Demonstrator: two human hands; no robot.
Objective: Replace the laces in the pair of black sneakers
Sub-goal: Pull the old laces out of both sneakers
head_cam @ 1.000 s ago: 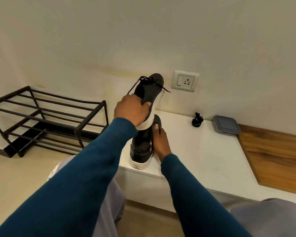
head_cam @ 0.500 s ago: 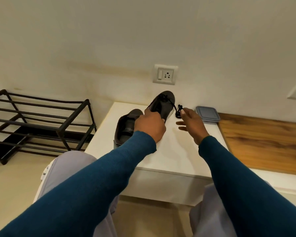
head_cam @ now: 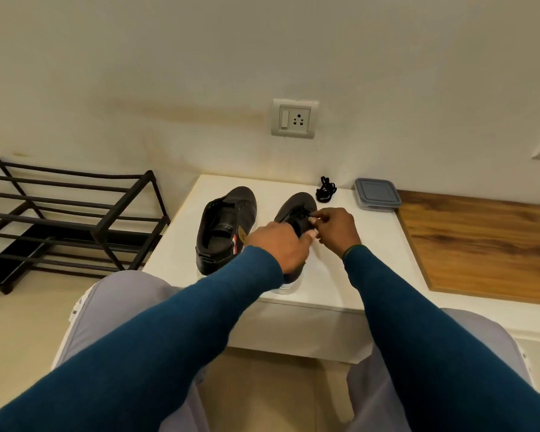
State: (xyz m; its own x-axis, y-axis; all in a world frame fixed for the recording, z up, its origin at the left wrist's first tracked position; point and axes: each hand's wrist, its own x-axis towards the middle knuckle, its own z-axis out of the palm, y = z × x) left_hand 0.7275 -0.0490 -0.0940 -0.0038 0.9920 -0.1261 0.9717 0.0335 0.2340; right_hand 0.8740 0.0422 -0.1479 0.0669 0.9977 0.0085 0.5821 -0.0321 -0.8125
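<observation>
Closest to you, your knees in pale grey trousers (head_cam: 131, 307) frame the bottom of the view. Both arms in teal sleeves (head_cam: 169, 332) reach out toward 12 o'clock.

Your left hand (head_cam: 279, 246) lies on top of the laced sneaker (head_cam: 293, 205), fingers curled down over its opening and clasping it. The heel end sits under your wrist, at the near edge of the white table (head_cam: 374, 254). Your right hand (head_cam: 337, 227) is just at 3 o'clock of the left, its thumb and forefinger pinching the black lace (head_cam: 303, 213) on the shoe's front. This sneaker stands on its sole, toe pointing to 12 o'clock.

At its 9 o'clock stands the second sneaker (head_cam: 225, 222), also on its sole with the toe away from you. Your hand hides whether the two touch.

Farther back, at 1 o'clock from the laced sneaker's toe, a small bundle of black laces (head_cam: 325, 190) lies on the table near the wall. At the bundle's 3 o'clock sits a grey lidded container (head_cam: 376, 194), at the table's back corner beside a wooden surface (head_cam: 480, 241). Off the table at 9 o'clock, a black metal shoe rack (head_cam: 69, 213) stands on the floor. On the wall at 12 o'clock is a switch and socket plate (head_cam: 294, 118).
</observation>
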